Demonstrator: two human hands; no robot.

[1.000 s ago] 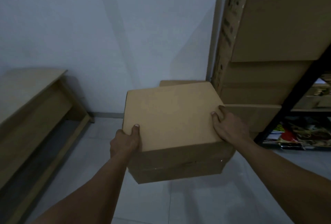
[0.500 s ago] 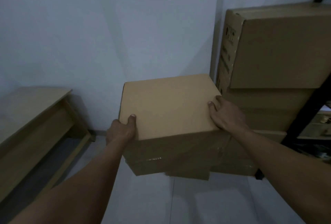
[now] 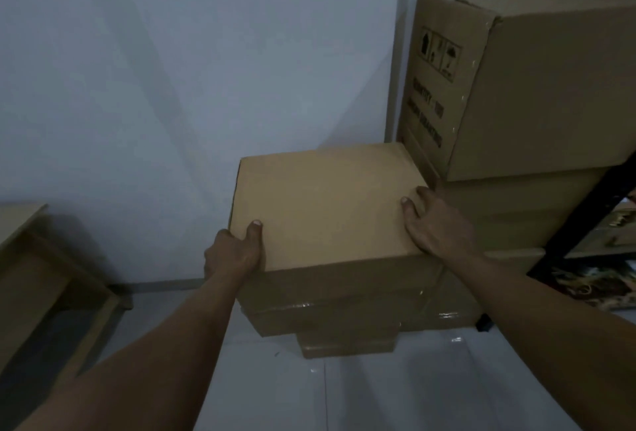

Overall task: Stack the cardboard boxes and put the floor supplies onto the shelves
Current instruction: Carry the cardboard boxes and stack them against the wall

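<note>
Head view, centre frame: gripping the cardboard box [image 3: 323, 203] (left hand [image 3: 234, 251] on near-left corner, right hand [image 3: 433, 224] over right edge) above lower boxes [image 3: 344, 310], beside tall stack [image 3: 533, 103].

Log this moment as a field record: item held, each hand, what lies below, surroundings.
item: cardboard box, plain top up
left: left hand grips near-left corner, thumb on top
right: right hand holds near-right corner
below: lower boxes, taped; contact cannot be told
right side: printed box atop a taller stack, black shelf frame
left side: wooden bench
</note>
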